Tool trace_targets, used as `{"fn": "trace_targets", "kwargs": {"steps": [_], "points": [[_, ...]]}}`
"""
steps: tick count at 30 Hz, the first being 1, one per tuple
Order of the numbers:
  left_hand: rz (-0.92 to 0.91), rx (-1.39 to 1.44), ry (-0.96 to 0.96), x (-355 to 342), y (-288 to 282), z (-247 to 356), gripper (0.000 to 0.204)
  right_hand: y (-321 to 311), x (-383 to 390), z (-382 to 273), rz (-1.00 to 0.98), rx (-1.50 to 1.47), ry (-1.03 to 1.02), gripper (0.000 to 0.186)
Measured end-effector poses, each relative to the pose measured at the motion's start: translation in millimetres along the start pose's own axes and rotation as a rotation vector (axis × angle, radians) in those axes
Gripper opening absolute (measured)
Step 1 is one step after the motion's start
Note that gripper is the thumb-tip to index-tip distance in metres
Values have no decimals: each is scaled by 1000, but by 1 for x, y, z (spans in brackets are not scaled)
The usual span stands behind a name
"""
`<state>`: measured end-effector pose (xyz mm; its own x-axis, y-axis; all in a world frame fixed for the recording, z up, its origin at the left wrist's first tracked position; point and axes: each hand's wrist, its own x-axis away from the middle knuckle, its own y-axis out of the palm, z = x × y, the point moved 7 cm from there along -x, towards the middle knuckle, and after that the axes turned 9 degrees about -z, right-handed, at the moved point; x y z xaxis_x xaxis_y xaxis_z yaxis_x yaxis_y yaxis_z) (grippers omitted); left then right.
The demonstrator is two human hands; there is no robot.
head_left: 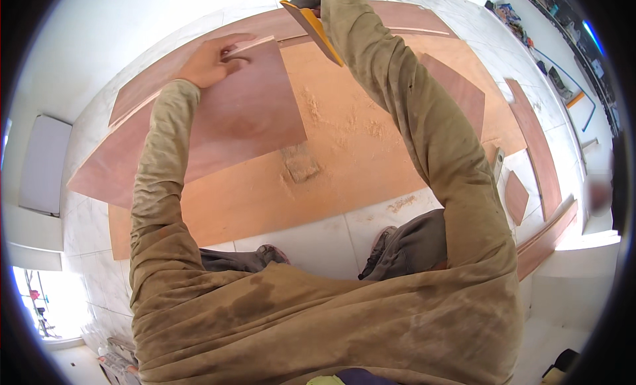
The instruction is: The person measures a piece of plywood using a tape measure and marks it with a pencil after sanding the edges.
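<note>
My left hand (209, 64) grips the upper edge of a reddish plywood board (218, 120) lying at an angle on a larger, paler sheet (344, 180), its thumb and fingers curled at the pale edge. My right hand (313, 6), at the top of the view and partly hidden by its sleeve, holds a flat yellow-and-grey tool (311, 33) over the sheets, right of that board. A long reddish sheet (146, 87) lies behind my left hand. Another reddish piece (457, 94) lies partly under my right forearm. Sawdust marks the pale sheet.
Plywood strips (533, 146) and a small offcut (517, 196) lie on white tiles at the right, near a level-like bar (498, 161). Clutter and a blue tube (576, 107) line the right wall. A white panel (43, 163) leans at the left. My feet are below the sheet.
</note>
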<state>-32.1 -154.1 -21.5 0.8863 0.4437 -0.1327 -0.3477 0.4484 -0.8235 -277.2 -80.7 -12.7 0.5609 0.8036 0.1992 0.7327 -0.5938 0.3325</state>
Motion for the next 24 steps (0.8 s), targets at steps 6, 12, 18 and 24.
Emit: {"fn": "trace_targets", "kwargs": {"steps": [6,12,18,24], "points": [[118,103,40,-35,20,26,78,60,66,-23,-133,-46,-81,48],[437,257,250,-12,-2,47,76,91,59,-21,-447,80,-321,44],[339,394,94,-29,8,44,55,35,-23,-65,-614,565,-996,41],[366,351,26,-28,3,0,62,58,9,22,-690,964,-779,86]]}}
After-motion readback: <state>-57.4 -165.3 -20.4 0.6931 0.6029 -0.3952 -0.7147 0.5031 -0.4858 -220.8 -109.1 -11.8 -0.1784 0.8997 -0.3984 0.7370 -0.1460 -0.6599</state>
